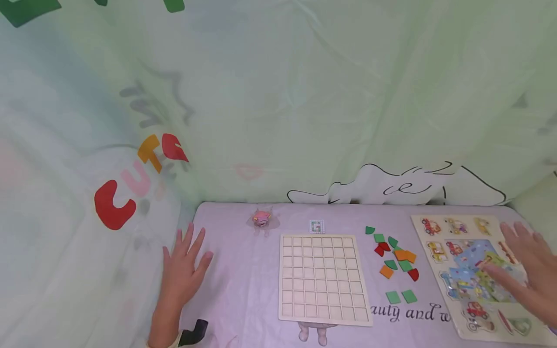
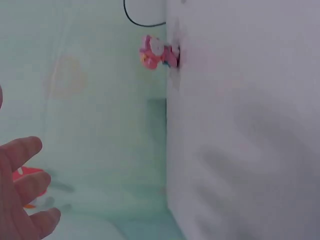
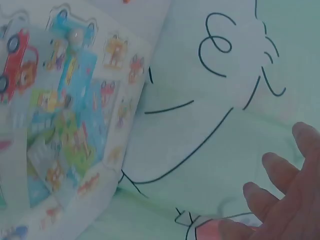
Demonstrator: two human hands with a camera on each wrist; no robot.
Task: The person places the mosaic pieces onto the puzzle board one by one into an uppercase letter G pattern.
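My left hand (image 1: 182,270) is held with spread fingers over the left edge of the table, holding nothing. On the far right, my right hand (image 1: 528,270) is spread above the picture puzzle board (image 1: 428,270) and grips nothing. Between the hands lies a pale wooden grid board (image 1: 324,280) with bare square cells. To its right are scattered small flat pieces: green squares (image 1: 393,297), orange squares (image 1: 386,271), and red (image 1: 413,274) and green quarter-rounds (image 1: 370,230). In the left wrist view the left fingers (image 2: 32,187) are apart; in the right wrist view the right fingers (image 3: 260,197) are too.
A small pink figurine (image 1: 262,218) stands near the table's back left. Behind the grid board lies a little card (image 1: 316,226) with a coloured pattern. Light green printed cloth (image 1: 278,106) hangs behind and beside the lilac table cover (image 1: 243,290).
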